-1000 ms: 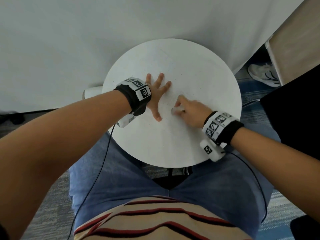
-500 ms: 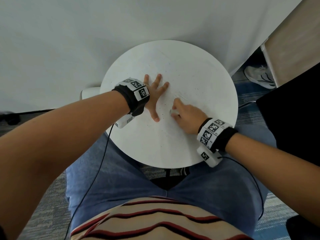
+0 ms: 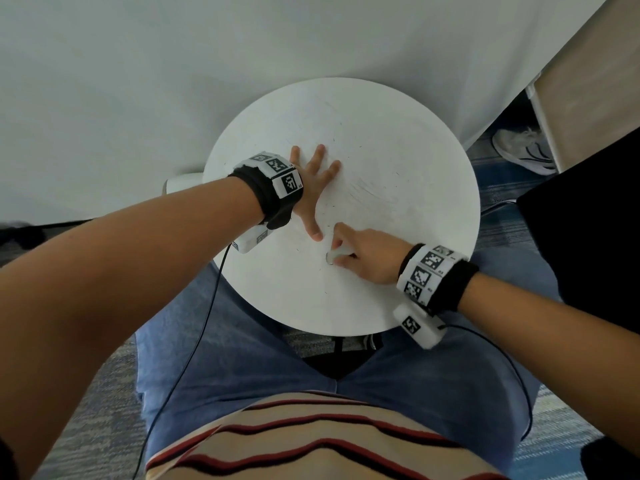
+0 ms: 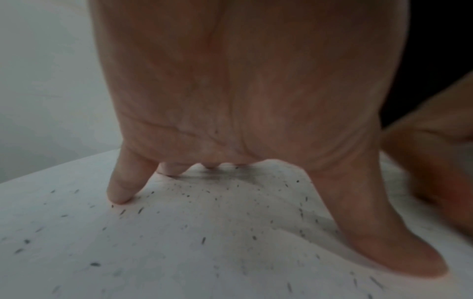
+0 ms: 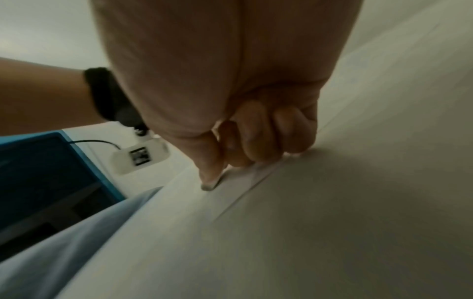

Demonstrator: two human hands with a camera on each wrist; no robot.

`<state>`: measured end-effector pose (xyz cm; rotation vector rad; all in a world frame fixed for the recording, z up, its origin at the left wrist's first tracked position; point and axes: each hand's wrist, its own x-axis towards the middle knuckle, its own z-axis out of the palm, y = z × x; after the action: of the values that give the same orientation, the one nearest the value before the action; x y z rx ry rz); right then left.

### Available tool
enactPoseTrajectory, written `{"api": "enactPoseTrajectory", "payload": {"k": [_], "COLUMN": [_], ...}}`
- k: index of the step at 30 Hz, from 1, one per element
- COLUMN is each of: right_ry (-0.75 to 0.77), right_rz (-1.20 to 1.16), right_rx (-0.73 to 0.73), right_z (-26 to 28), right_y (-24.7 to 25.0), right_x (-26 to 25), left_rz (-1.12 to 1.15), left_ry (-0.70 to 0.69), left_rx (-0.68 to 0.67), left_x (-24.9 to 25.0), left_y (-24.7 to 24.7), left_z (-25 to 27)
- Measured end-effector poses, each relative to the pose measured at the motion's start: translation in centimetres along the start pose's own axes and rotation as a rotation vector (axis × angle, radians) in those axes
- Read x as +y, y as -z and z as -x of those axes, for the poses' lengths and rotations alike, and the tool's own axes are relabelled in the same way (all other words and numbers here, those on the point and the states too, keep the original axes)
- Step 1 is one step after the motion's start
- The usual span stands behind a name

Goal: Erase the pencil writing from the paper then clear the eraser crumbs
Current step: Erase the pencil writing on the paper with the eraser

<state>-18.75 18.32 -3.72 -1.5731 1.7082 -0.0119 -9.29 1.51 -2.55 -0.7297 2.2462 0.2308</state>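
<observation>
Left hand [image 3: 309, 188]: fingers spread, fingertips and thumb pressed on the paper [image 3: 363, 199] at the left of the round white bench [image 3: 433, 289]; in the left wrist view the palm [image 4: 243, 91] arches above the sheet.
Left wristband [image 3: 277, 181]: black, with white tags printed in black squares; a black cable [image 3: 194, 358] runs down from it over the blue jeans [image 3: 242, 368].
Crumbs [image 4: 203, 240]: small dark specks scattered over the paper under and around the left hand.
Paper: white, lying flat on the bench; its edges are hard to tell from the bench top; faint grey strokes show right of the left fingers.
Eraser [image 3: 331, 256]: small and pale, touching the paper just below the left thumb.
Right hand [image 3: 367, 258]: fingers curled, thumb and fingers pinching the eraser; the right wrist view is blurred.
Right wristband [image 3: 429, 275]: black, with the same tags, at the near right rim of the bench.
Shoe [image 3: 523, 150]: pale, on the floor at the far right.
</observation>
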Motion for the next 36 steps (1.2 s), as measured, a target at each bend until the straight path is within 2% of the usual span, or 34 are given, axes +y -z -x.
{"api": "enactPoseTrajectory", "payload": {"k": [3,5,6,9,10,11,15,16,19,20,21,24,25,29,30,34,36], "right_ry": [-0.136,-0.159,-0.133,-0.002,0.006,-0.006,-0.146,-0.132,0.009,0.020,0.004,-0.119,-0.120,0.004,0.022,0.005,0.047], "right_rz": [0.028,0.032,0.031,-0.011,-0.002,0.022,0.029,0.021,-0.024,-0.017,-0.003,-0.014,-0.010,-0.034,-0.028,-0.019,-0.091], "right_rx": [0.187,0.284,0.257,0.029,-0.004,0.029,0.315,0.299,0.068,0.041,0.084,0.344,0.370,0.139,0.132,0.295,0.272], "right_z": [-1.3,-1.4,-1.1,0.1,0.1,-0.3,-1.8,-1.6,-0.8,-1.0,-1.6,-2.9,-2.9,-1.4,-1.4,-2.2,-2.4], "right_y": [2.3,2.4,1.9,-0.4,-0.4,0.1,2.3,1.8,-0.5,-0.4,0.2,2.2,2.0,-0.4,-0.2,1.8,1.8], "right_x": [2.0,2.3,1.7,-0.3,-0.3,0.1,1.7,1.2,-0.7,-0.7,-0.2,1.6,1.7,0.4,0.5,1.8,1.6], "left_rz": [-0.001,-0.002,0.000,0.006,0.002,0.001,-0.008,-0.012,-0.017,-0.023,-0.028,-0.036,-0.042,-0.060,-0.067,-0.022,0.006], "left_ry": [0.006,0.004,0.001,-0.001,-0.002,-0.001,0.005,0.004,0.001,0.001,0.002,0.002,0.000,0.010,0.027,0.031,0.017], "left_rx": [0.005,0.011,0.011,0.003,0.004,0.003,0.012,0.013,0.005,0.007,0.008,0.023,0.026,0.025,0.025,-0.011,-0.022], "left_x": [0.0,0.0,0.0,0.0,0.0,0.0,0.2,0.2,0.2,0.2,0.3,0.4,0.3,-0.9,-1.3,-2.5,-2.5], "left_y": [0.1,0.0,0.0,0.0,-0.1,0.0,0.1,0.2,0.1,0.1,0.1,0.3,0.3,0.1,0.1,-0.2,-0.3], "left_z": [0.0,-0.2,-0.2,-0.1,-0.1,-0.1,0.2,0.2,0.3,0.3,0.4,0.7,0.8,0.4,0.3,0.2,0.1]}}
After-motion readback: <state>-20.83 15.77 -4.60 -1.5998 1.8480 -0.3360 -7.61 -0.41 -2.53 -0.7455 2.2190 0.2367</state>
